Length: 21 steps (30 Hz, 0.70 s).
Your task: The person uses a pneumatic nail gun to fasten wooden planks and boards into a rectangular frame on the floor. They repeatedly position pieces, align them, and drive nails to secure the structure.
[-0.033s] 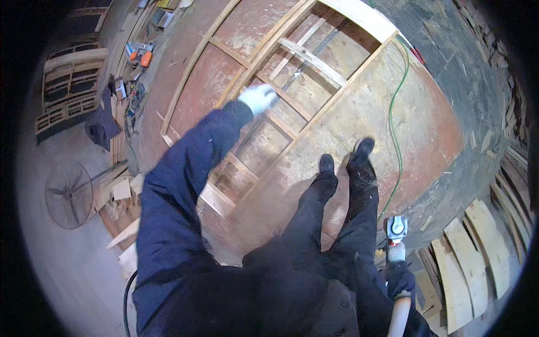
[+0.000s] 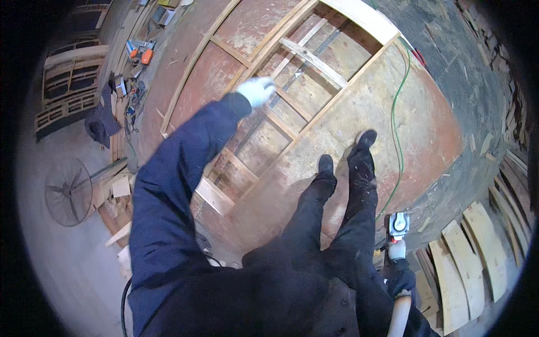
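My left hand (image 2: 256, 91), in a white glove, is over the long inner rail of a wooden frame (image 2: 317, 124) lying flat before me. Its fingers point right and are smeared by motion, so I cannot see whether they hold anything. Low on the right, my right hand (image 2: 397, 249), also gloved, is closed round the grip of a nail gun (image 2: 399, 223) with a pale, rounded head and a red part by the fingers. A pale tube-like piece (image 2: 400, 317) lies along my right forearm.
A green hose (image 2: 395, 126) crosses the reddish board (image 2: 432, 135) right of my feet. Curved wooden pieces (image 2: 467, 269) lie at the lower right. To the left are a round fan (image 2: 68, 191), orange tools (image 2: 146, 57) and a stack of wooden frames (image 2: 70, 84).
My left hand has shifted slightly left and up over the frame. My right foot has moved slightly up. The nail gun remains in my right hand, almost unmoved.
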{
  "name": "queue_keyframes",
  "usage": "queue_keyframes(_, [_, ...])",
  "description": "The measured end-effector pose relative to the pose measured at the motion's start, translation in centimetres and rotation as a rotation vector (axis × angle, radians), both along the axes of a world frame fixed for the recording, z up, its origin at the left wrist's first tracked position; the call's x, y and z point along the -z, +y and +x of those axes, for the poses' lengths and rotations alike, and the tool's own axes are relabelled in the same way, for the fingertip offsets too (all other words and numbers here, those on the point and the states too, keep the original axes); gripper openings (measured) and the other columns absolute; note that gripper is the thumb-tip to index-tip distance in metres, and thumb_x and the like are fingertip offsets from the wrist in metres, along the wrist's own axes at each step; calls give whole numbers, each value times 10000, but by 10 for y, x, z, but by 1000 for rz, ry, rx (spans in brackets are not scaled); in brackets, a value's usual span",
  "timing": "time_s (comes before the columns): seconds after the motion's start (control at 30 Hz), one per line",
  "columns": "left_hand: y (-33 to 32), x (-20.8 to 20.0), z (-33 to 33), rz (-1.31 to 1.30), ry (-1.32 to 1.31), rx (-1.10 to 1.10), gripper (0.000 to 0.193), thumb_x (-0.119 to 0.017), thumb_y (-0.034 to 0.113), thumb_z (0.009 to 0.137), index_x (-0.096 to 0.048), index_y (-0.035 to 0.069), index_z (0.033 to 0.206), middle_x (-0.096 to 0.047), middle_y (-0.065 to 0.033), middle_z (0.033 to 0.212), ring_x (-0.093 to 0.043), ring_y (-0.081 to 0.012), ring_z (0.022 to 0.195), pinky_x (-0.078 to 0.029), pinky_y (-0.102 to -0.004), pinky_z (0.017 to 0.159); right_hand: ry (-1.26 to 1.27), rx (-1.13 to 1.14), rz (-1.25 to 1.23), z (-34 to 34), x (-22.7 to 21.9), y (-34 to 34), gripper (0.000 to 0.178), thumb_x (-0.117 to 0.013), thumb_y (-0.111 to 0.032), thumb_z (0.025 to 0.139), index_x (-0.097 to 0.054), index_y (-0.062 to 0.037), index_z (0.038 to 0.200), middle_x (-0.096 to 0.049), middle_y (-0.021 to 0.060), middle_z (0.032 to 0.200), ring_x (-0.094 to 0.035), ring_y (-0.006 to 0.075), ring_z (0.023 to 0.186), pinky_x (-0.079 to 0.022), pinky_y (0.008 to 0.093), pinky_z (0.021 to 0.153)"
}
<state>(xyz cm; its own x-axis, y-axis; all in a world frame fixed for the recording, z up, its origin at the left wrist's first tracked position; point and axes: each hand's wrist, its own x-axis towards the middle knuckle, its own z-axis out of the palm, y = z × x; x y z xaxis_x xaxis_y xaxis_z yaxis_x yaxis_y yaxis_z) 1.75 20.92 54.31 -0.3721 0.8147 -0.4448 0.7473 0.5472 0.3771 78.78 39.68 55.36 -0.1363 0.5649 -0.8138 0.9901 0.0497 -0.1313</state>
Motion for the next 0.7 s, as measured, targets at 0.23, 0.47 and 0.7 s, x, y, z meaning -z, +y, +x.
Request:
queue_keyframes(0.23, [72, -112, -118, -108, 142, -58, 351, -539, 343, 1000, -669, 57, 1157, -702, -186, 1122, -658, -367, 1068, -509, -439, 933, 195, 84, -96, -119, 28, 142, 268, -755, -187, 764, -685, 60, 841, -691, 157, 718, -659, 250, 653, -503, 422, 601])
queue_keyframes(0.47, [-57, -200, 0, -330, -202, -555, 368, -552, 355, 1009, -676, 58, 1187, -705, -178, 1130, -676, -350, 1054, -522, -429, 928, 126, 122, -148, -175, 71, 245, 210, -751, -140, 754, -673, -1, 890, -669, 88, 686, -672, 261, 623, -524, 399, 591])
queue_keyframes(0.7, [-185, -265, 295, -382, -518, -729, 129, -607, 153, 913, -642, 47, 978, -656, -140, 878, -661, -296, 840, -520, -427, 689, -39, 18, -147, -281, 34, 304, 231, -768, -136, 730, -678, 32, 861, -647, 93, 645, -629, 217, 516, -498, 392, 482])
